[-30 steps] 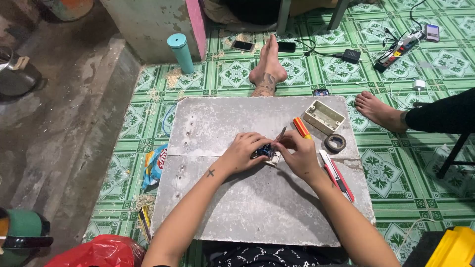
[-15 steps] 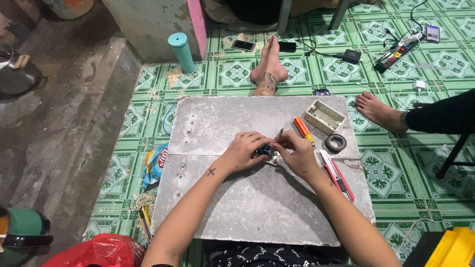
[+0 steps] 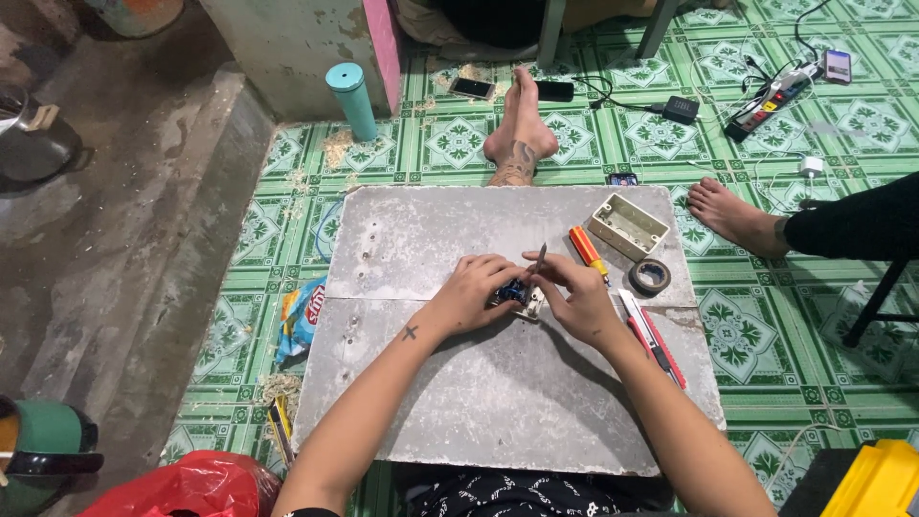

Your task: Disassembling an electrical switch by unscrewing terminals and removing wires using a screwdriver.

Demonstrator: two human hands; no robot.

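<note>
Barely anything has shifted since half a second back, both hands sit in the same spot near the middle of the grey slab (image 3: pixel 498 402), maybe the tool tip is tilted up a touch more. Left hand (image 3: pixel 472 292) is curled down over a small blue and white part (image 3: pixel 517 295), fingers pinching it narrow from the side so it sits right under the fingertips, pressed on the slab. Right hand (image 3: pixel 574 297) is closed around a thin metal tool (image 3: pixel 541 258), whose tip pokes up above the knuckles, just over the part. Both hands touch at the part, so it lies between them.

Toward the slab's far right corner sits a cream plastic box (image 3: pixel 627 226), with an orange screwdriver (image 3: pixel 586 252) beside it and a roll of black tape (image 3: pixel 650 276) just nearer. A red cutter (image 3: pixel 653 337) lies along the slab's right edge. Beyond the far edge stands a teal tumbler (image 3: pixel 352 101).
</note>
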